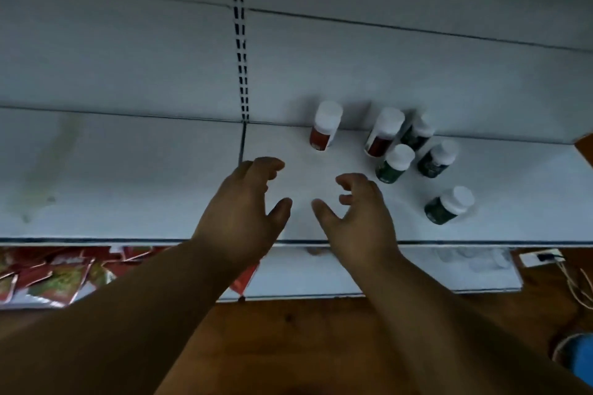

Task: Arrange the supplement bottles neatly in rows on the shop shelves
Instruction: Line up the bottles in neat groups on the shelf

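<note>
While both hands hover empty, left hand (239,202) and right hand (356,212) fingers spread, curled: six cylindrical white-capped bottles upright on smooth white shelf (128,176) — two red-labelled bottles (322,131), four green-labelled bottles (393,165), right of hands.

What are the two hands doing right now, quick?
Left hand: open, fingers curled, holding nothing.
Right hand: open, holding nothing, apart from the white-capped green bottle.

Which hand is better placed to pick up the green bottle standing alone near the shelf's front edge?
Right. The right hand is open, empty and nearer the lone green bottle, with bare shelf between them. The left hand, also empty, would have to cross over the right.
</note>
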The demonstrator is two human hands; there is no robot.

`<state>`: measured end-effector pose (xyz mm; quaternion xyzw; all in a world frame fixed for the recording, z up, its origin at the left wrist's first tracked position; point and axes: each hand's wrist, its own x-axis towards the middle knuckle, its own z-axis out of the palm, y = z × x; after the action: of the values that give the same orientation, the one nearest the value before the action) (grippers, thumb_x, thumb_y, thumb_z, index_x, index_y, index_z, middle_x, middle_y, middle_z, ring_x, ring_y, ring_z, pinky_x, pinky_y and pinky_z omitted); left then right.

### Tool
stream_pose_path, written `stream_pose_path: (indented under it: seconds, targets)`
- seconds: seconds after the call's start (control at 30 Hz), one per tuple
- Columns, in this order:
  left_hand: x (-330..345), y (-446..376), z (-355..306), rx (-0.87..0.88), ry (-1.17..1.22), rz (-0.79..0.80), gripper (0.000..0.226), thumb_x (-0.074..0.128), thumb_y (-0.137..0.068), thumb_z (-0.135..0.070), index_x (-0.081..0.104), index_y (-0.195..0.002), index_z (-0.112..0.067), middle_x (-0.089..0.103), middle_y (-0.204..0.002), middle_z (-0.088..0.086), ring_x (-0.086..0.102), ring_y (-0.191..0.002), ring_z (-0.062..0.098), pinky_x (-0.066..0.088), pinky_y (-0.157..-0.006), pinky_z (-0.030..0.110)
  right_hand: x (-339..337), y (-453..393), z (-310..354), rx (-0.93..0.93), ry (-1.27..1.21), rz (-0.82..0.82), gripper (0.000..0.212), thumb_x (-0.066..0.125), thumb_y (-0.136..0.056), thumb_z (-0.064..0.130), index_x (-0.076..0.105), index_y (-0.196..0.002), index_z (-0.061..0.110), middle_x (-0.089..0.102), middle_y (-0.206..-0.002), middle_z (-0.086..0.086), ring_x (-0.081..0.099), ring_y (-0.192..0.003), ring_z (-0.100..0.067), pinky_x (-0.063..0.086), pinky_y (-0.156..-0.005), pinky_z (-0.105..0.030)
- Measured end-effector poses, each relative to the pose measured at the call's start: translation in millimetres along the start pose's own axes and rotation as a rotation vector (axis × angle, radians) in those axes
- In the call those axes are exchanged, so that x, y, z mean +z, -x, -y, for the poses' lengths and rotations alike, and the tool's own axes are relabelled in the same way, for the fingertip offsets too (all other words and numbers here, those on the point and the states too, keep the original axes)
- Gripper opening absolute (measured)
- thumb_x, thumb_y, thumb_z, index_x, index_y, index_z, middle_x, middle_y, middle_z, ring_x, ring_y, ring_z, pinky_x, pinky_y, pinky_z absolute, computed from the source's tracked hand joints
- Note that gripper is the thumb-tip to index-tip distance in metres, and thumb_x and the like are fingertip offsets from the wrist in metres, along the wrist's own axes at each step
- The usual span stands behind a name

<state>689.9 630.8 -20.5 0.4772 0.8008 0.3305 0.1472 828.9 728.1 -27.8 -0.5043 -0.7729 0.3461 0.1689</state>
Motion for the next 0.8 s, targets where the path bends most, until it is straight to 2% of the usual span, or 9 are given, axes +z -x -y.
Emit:
stream_pose_path:
  seconds: [0.17,0.27,0.33,0.4,0.5,0.57,0.63,0.7,0.8]
  targets:
    - [48.5,-35.1,29.7,-0.009,0.032,-0.044,0.054,0.067,-0.087,-0.035,0.044,-0.136,-0.032,0.053,-0.126,-0.009,0.051,-0.104,0.004,0.036,-0.077,0.011,37.5,-83.4,-43.8,0.013,-0.029,0.029,0.072,0.072,-0.083,0.046,0.037,-0.141,0.022,0.044,-0.141,0.0,0.05,-0.125,-0.019,0.043,-0.103,-0.034]
    - [65.1,-58.6,50.8,-0.004,0.0,-0.083,0.054,0.066,-0.088,-0.036,0.043,-0.136,-0.031,0.052,-0.126,-0.009,0.05,-0.106,0.005,0.036,-0.08,0.017,61.9,-128.5,-48.8,0.033,-0.1,-0.063,0.088,0.077,-0.078,0.043,0.026,-0.146,0.021,0.039,-0.148,-0.001,0.044,-0.132,-0.022,0.039,-0.103,-0.031]
    - [73.0,-75.2,59.1,0.001,-0.014,-0.096,0.053,0.066,-0.088,-0.036,0.044,-0.136,-0.031,0.053,-0.126,-0.008,0.05,-0.107,0.006,0.037,-0.084,0.021,76.2,-159.8,-49.0,0.056,-0.174,-0.168,0.1,0.082,-0.073,0.041,0.02,-0.148,0.022,0.037,-0.151,-0.003,0.041,-0.136,-0.025,0.038,-0.11,-0.039]
    - [78.0,-86.7,64.6,0.009,-0.012,-0.11,0.053,0.066,-0.088,-0.036,0.044,-0.136,-0.03,0.053,-0.125,-0.009,0.05,-0.109,0.007,0.037,-0.086,0.023,85.7,-184.9,-46.1,0.057,-0.258,-0.263,0.092,0.082,-0.072,0.039,0.026,-0.143,0.02,0.049,-0.142,-0.005,0.05,-0.128,-0.028,0.044,-0.106,-0.045]
    - [79.3,-87.1,68.8,0.021,0.002,-0.124,0.052,0.065,-0.088,-0.038,0.044,-0.135,-0.031,0.052,-0.124,-0.01,0.051,-0.109,0.007,0.038,-0.086,0.022,88.7,-188.9,-43.1,0.014,-0.345,-0.286,0.056,0.075,-0.081,0.031,0.041,-0.122,0.015,0.059,-0.11,0.002,0.06,-0.104,-0.022,0.05,-0.091,-0.038]
    - [72.6,-74.3,66.0,-0.014,0.038,-0.111,0.052,0.066,-0.088,-0.037,0.044,-0.135,-0.032,0.051,-0.122,-0.012,0.051,-0.106,0.004,0.039,-0.083,0.021,84.1,-170.7,-43.3,0.025,-0.503,-0.183,0.051,0.074,-0.08,0.028,0.047,-0.12,0.012,0.062,-0.106,0.001,0.063,-0.097,-0.019,0.054,-0.085,-0.037]
    - [56.3,-54.4,56.1,-0.063,0.082,-0.096,0.049,0.066,-0.088,-0.03,0.046,-0.133,-0.033,0.051,-0.12,-0.014,0.051,-0.105,0.003,0.041,-0.081,0.017,70.4,-137.1,-39.4,0.093,-0.744,0.008,0.038,0.07,-0.081,0.022,0.058,-0.116,0.014,0.068,-0.107,-0.007,0.067,-0.099,-0.024,0.057,-0.085,-0.041]
    - [34.0,-30.5,40.1,-0.101,0.126,-0.104,0.044,0.062,-0.091,-0.015,0.05,-0.13,-0.032,0.053,-0.12,-0.014,0.052,-0.103,0.002,0.044,-0.084,0.015,46.2,-91.8,-28.7,0.285,-0.982,0.246,0.025,0.06,-0.089,0.014,0.06,-0.114,0.016,0.07,-0.108,-0.011,0.067,-0.102,-0.029,0.053,-0.088,-0.044]
    - [-12.4,13.1,5.1,-0.174,0.113,-0.071,0.046,0.053,-0.092,-0.001,0.053,-0.128,-0.03,0.053,-0.119,-0.013,0.052,-0.1,0.002,0.041,-0.077,0.01,2.6,-19.7,3.4,0.523,-1.166,0.453,0.035,0.063,-0.085,0.027,0.059,-0.118,0.016,0.068,-0.113,-0.013,0.062,-0.112,-0.032,0.047,-0.097,-0.049]
